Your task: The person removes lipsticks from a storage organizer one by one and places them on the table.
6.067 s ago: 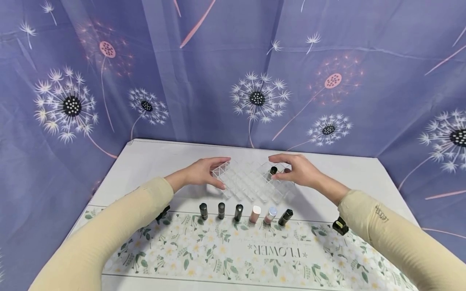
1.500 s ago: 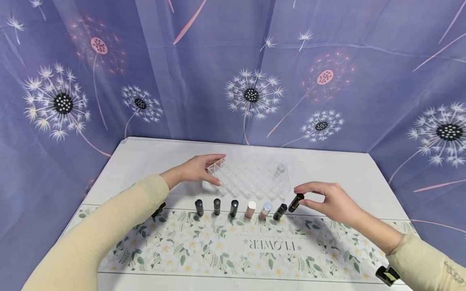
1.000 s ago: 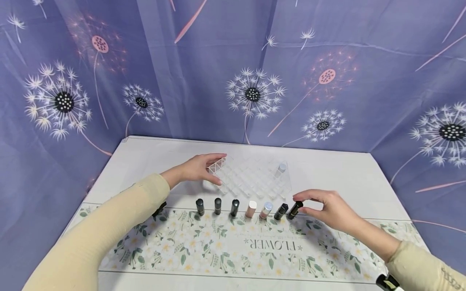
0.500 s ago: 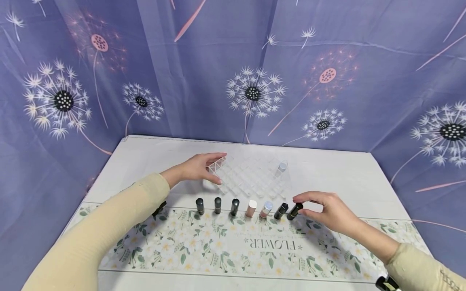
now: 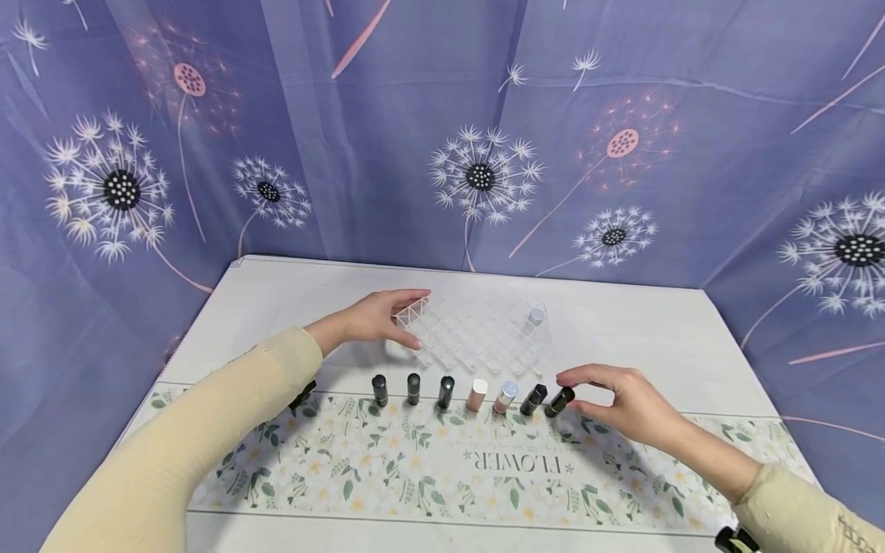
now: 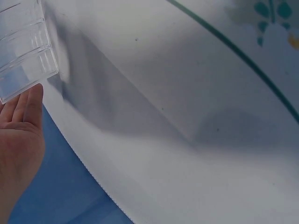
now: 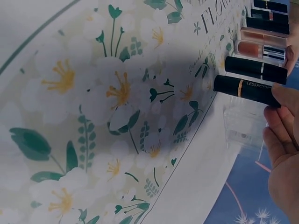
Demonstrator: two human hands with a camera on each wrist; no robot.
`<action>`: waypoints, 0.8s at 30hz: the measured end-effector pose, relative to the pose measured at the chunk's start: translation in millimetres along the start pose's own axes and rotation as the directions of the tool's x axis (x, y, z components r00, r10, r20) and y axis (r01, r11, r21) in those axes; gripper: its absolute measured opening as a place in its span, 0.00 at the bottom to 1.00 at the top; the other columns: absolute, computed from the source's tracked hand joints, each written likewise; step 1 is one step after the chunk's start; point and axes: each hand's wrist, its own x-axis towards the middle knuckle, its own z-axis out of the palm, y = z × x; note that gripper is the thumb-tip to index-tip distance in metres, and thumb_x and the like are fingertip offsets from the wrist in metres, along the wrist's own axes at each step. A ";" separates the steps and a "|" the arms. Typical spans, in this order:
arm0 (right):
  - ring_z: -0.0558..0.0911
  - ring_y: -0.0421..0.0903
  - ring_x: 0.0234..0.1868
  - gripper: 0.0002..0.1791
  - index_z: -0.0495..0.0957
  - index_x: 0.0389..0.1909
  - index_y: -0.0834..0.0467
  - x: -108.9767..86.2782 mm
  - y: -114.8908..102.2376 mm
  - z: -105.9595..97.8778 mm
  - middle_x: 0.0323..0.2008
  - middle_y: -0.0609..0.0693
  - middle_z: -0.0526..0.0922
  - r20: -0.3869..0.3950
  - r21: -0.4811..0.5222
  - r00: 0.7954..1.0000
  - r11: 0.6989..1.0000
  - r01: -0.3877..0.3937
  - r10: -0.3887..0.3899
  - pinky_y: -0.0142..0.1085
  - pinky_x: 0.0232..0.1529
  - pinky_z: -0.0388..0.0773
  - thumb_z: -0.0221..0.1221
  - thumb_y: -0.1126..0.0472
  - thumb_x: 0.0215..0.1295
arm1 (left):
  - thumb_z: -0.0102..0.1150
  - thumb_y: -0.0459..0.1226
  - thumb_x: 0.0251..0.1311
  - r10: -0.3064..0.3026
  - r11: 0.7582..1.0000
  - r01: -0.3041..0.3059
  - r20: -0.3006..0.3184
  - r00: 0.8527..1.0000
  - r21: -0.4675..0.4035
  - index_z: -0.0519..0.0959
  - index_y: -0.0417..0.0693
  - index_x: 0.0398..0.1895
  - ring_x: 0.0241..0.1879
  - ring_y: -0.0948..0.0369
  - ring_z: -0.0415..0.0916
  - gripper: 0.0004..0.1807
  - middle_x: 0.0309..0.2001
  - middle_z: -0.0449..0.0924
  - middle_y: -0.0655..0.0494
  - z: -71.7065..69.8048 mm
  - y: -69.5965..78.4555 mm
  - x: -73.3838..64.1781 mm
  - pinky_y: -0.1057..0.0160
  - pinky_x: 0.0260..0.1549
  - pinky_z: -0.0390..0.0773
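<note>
My left hand (image 5: 379,316) grips the left end of a clear lipstick organizer (image 5: 477,334), thumb in front and fingers behind. In the left wrist view, fingers lie against the organizer's (image 6: 25,51) edge. With thumb and fingertips my right hand (image 5: 629,399) pinches a black lipstick (image 5: 559,402) by its upper end, at the right end of a row of lipsticks. The right wrist view shows this black lipstick (image 7: 245,90) upright on the cloth, a gold band round its middle. Another black lipstick (image 5: 534,400) stands close beside it.
Further left in the row are a silver-capped lipstick (image 5: 505,397), a pink lipstick (image 5: 476,395) and several black ones. A pale-capped lipstick (image 5: 533,320) stands inside the organizer at right. A floral runner (image 5: 387,468) crosses the white table; a purple curtain (image 5: 373,153) hangs behind.
The right hand has moved from the organizer to the row's right end, bringing a black lipstick out and lowering it upright there. The left hand stays on the organizer.
</note>
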 end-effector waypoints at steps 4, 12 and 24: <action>0.89 0.47 0.54 0.30 0.86 0.59 0.50 0.1 -0.1 -0.9 0.54 0.45 0.90 0.002 0.005 1.000 1.000 -0.003 0.003 0.22 0.58 0.80 0.77 0.73 0.55 | 0.83 0.39 0.56 -0.001 1.000 0.001 0.000 1.000 -0.003 0.60 0.49 0.85 0.81 0.45 0.58 0.56 0.84 0.59 0.48 -0.6 1.1 -1.2 0.47 0.74 0.71; 0.89 0.47 0.53 0.31 0.86 0.60 0.54 2.1 -1.4 -7.4 0.52 0.45 0.91 -0.012 0.002 1.000 1.000 0.001 -0.001 0.19 0.60 0.76 0.79 0.71 0.53 | 0.82 0.39 0.58 0.003 1.000 -0.003 0.009 1.000 -0.017 0.59 0.48 0.86 0.81 0.44 0.58 0.55 0.83 0.59 0.46 -0.4 1.9 -2.0 0.46 0.76 0.68; 0.89 0.45 0.56 0.30 0.86 0.60 0.56 16.5 -1.3 -22.6 0.54 0.46 0.91 -0.031 -0.029 0.999 1.000 -0.010 0.009 0.17 0.63 0.71 0.79 0.70 0.54 | 0.82 0.39 0.58 0.012 1.000 -0.012 0.016 1.000 -0.026 0.58 0.47 0.86 0.81 0.45 0.58 0.56 0.83 0.58 0.46 -0.5 0.3 -0.3 0.47 0.75 0.69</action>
